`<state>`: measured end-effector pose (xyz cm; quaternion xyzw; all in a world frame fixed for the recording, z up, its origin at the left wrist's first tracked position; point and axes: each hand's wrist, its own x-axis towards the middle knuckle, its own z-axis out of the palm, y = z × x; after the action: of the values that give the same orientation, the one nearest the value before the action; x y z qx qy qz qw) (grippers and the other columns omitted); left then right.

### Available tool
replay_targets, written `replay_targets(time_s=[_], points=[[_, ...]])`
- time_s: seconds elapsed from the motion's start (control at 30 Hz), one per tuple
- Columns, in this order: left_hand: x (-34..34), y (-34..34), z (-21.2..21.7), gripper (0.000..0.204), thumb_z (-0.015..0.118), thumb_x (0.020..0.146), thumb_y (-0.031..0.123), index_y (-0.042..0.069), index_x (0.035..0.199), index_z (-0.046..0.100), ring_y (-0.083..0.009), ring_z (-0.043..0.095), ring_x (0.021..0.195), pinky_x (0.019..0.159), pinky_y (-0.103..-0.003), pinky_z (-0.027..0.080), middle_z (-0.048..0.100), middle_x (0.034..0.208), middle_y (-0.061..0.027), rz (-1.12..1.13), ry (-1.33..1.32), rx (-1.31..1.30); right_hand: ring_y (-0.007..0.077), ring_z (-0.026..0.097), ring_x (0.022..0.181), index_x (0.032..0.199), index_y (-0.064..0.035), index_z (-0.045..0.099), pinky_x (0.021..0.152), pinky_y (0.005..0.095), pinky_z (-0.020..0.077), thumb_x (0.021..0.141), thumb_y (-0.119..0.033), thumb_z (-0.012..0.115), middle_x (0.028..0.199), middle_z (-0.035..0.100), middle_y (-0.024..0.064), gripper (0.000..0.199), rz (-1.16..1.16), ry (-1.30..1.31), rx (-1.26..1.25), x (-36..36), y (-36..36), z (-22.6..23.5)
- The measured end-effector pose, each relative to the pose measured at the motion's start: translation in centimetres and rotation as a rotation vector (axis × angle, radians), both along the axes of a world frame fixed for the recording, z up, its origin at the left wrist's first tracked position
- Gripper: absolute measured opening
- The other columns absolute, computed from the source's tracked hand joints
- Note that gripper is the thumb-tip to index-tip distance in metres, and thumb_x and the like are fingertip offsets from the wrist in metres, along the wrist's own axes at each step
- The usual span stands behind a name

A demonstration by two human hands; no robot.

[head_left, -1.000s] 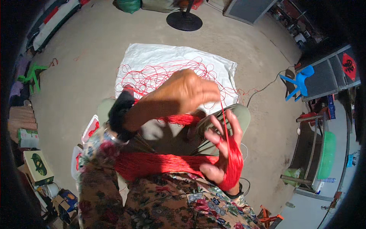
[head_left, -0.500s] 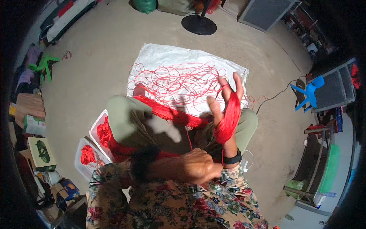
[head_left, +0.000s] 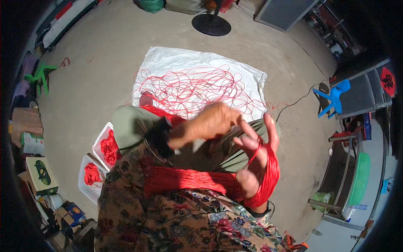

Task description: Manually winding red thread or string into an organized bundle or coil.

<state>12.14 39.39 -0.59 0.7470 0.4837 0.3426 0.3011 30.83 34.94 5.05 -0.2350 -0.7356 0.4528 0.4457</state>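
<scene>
Right hand [head_left: 257, 155] wrapped in red cord [head_left: 268, 176], left hand [head_left: 210, 124] pinching the strand beside it

A pale box with a green picture [head_left: 40, 174] is lying left of the white sheet [head_left: 176, 67], near the picture's edge. Above it, another pale carton [head_left: 32, 143] is sitting. Far right of the sheet, a red sign [head_left: 388, 82] is hanging on a grey panel.
</scene>
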Motion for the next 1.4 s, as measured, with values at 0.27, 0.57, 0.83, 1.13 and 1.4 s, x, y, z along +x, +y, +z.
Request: replay_targets(time_s=[0.27,0.57,0.83,1.13,1.4], points=[[-2.5,-5.8,-4.7,0.013,0.064,0.083,0.000,0.002,0.096,0.067,-0.0112,0.064,0.084,0.071,-0.029,0.050,0.070,0.090,-0.0073,0.084,-0.702,-0.204,0.0385,0.051,0.127,0.122,0.0017,0.064,0.106,0.0493,0.0387,0.080,-0.044,0.074,0.149,0.033,0.0269,0.063,0.279,0.041,0.034,-1.5,1.6,0.5],[4.8,-9.4,-4.5,0.010,0.056,0.091,0.011,0.004,0.086,0.061,-0.0265,0.063,0.072,0.066,-0.039,0.048,0.062,0.077,-0.0101,-0.102,0.239,0.218,0.0365,0.049,0.125,0.120,0.0002,0.063,0.100,0.0447,0.0461,0.075,-0.018,0.074,0.147,0.037,0.0186,0.050,-0.074,0.003,0.151,-5.6,6.2,-1.8],[-0.3,-9.5,11.0,0.009,0.063,0.087,0.011,0.002,0.090,0.063,-0.0281,0.065,0.067,0.059,-0.036,0.050,0.063,0.076,-0.0092,-0.228,0.262,0.149,0.0319,0.042,0.134,0.135,-0.0011,0.047,0.109,0.0398,0.0366,0.075,-0.021,0.079,0.148,0.039,0.0178,0.071,-0.120,-0.287,0.254,-2.5,5.3,-4.7],[-0.7,1.3,3.3,0.016,0.064,0.090,0.015,0.000,0.095,0.068,-0.0171,0.063,0.070,0.065,-0.030,0.050,0.068,0.080,-0.0068,0.084,-0.176,0.036,0.0284,0.046,0.133,0.150,-0.0037,0.025,0.112,0.0411,0.0326,0.072,-0.015,0.081,0.151,0.033,0.0170,0.096,0.199,0.282,-0.548,0.0,-0.9,0.5],[3.0,-8.8,3.1,0.015,0.067,0.087,0.015,0.003,0.095,0.068,-0.0184,0.066,0.069,0.063,-0.031,0.050,0.067,0.079,-0.0092,-0.383,0.130,-0.036,0.0351,0.043,0.133,0.132,-0.0066,0.058,0.106,0.0443,0.0408,0.077,-0.014,0.076,0.152,0.030,0.0196,0.059,-0.098,0.010,-0.036,-1.7,4.9,-4.6]])
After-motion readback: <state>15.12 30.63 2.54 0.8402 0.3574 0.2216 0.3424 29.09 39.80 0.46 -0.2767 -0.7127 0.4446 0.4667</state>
